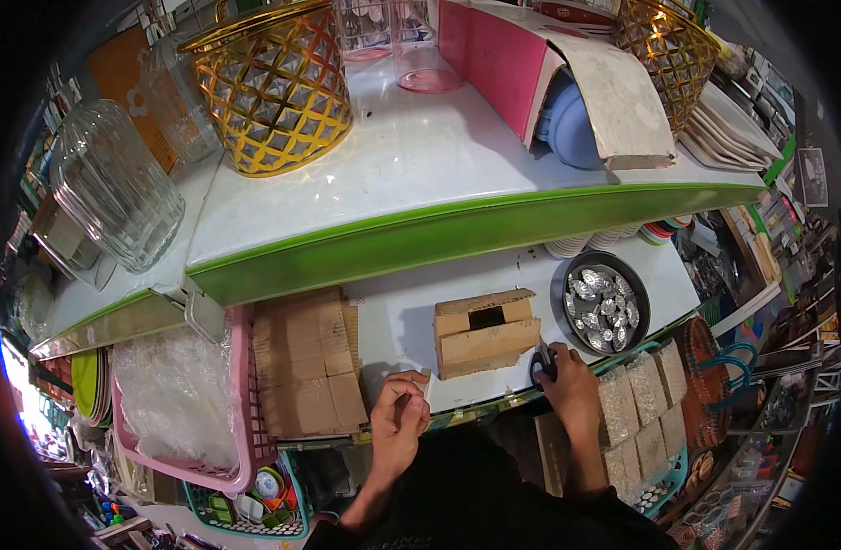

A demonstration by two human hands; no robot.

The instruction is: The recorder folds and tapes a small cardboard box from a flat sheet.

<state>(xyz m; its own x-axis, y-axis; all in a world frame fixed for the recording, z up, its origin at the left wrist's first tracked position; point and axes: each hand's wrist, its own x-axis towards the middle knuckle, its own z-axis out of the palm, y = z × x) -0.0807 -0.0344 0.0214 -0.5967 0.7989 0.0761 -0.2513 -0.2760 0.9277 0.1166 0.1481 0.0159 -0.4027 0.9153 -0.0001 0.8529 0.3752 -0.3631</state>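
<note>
Dark clothing [457, 495], left hand [400, 423] curled, grasp unclear, right hand [571, 390] gripping one scissors [543, 366], one box [490, 347]

I've got my left hand [402, 422] half-curled by the lower shelf's [398, 316] front edge, right hand [570, 390] gripping further right along it, both forearms reaching up from below.

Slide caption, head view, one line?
Right hand holding black-handled scissors beside a cardboard box; left hand near flattened cardboard; dark pan of silvery pieces at right.
</note>
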